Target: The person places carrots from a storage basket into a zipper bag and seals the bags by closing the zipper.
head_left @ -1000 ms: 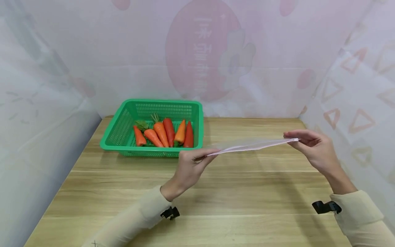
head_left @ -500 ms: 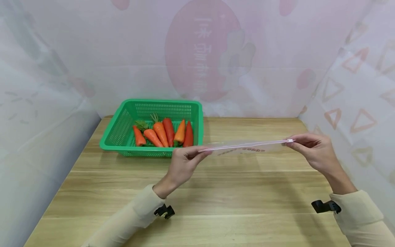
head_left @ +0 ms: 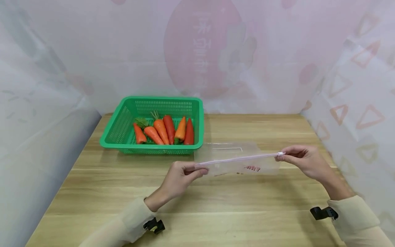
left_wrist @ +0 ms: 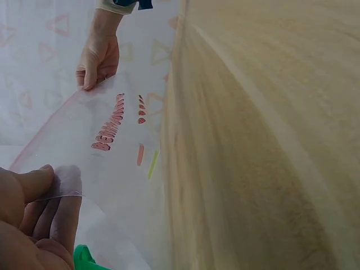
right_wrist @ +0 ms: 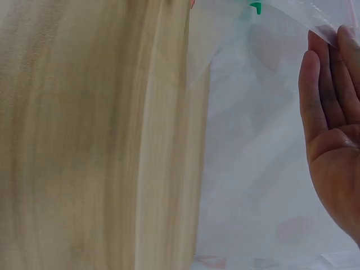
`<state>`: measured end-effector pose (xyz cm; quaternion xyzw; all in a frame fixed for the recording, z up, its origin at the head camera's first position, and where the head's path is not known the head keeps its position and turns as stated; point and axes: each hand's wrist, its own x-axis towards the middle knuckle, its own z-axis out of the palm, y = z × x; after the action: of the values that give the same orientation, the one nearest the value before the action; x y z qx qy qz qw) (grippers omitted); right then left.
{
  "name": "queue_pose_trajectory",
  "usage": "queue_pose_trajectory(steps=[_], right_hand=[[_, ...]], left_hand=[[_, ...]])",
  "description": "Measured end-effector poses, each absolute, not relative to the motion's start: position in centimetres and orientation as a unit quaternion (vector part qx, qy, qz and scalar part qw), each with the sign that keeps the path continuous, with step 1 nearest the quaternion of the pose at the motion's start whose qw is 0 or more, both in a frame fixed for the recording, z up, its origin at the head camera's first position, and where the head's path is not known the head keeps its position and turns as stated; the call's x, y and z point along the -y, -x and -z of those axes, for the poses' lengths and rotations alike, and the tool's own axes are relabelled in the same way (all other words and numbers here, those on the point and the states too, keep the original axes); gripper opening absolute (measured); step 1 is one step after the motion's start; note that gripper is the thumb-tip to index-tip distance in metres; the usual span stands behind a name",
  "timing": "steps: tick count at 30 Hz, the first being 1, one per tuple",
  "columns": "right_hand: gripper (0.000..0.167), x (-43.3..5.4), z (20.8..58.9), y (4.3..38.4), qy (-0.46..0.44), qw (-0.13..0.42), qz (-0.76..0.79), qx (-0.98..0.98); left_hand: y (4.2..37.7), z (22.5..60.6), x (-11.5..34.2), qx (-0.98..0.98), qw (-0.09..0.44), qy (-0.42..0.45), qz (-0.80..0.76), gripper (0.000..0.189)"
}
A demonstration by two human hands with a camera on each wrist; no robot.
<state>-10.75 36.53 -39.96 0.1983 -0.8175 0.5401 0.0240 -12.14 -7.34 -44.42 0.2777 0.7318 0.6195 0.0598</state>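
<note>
Between my two hands a clear slider zip bag [head_left: 237, 165] is stretched, its pinkish zip strip running across the top. My left hand [head_left: 179, 180] pinches one end of the strip between thumb and fingers. At the other end, by the white slider [head_left: 280, 154], my right hand [head_left: 305, 163] pinches the corner. Red lettering [left_wrist: 109, 126] on the film shows in the left wrist view, where the bag hangs beside the table. Thumb and fingertips of the right hand meet on the film in the right wrist view.
Behind my left hand stands a green plastic basket [head_left: 121, 145] holding several carrots [head_left: 160, 130] and red peppers or carrots, some with leafy tops. Everything is over a wood-grain table [head_left: 216, 219]. Patterned white cloth walls [head_left: 129, 68] rise at the back and both sides.
Both hands have come lower and nearer with the bag, the left also shifting leftward. The bag has turned from edge-on so its face and print show. The basket has stayed put.
</note>
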Motion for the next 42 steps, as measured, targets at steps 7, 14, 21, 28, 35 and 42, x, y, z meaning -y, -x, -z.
queue_pose_trajectory(steps=[7,14,21,28,35,42], right_hand=[[0.01,-35.9,41.6,10.8,-0.18,-0.023,-0.506,0.843],[0.009,-35.7,41.0,11.0,-0.185,-0.007,-0.494,0.85],[0.011,-35.7,39.9,11.5,-0.2,0.011,-0.465,0.862],[0.012,-35.3,39.5,12.0,-0.205,0.019,-0.455,0.866],[0.013,-34.8,39.2,12.5,-0.216,0.024,-0.452,0.865],[0.014,-34.9,39.4,12.6,-0.22,0.026,-0.455,0.862]], left_hand=[[12.5,45.8,8.4,-0.749,0.133,-0.253,-0.598,0.022],[14.0,44.2,11.0,-0.74,0.264,-0.354,-0.508,0.037],[16.1,40.5,9.2,-0.773,0.194,-0.368,-0.48,0.026],[16.8,39.2,3.7,-0.769,0.214,-0.389,-0.461,0.018],[16.5,38.6,1.8,-0.774,0.224,-0.393,-0.444,0.019],[16.0,38.7,1.0,-0.799,0.208,-0.399,-0.399,0.013]])
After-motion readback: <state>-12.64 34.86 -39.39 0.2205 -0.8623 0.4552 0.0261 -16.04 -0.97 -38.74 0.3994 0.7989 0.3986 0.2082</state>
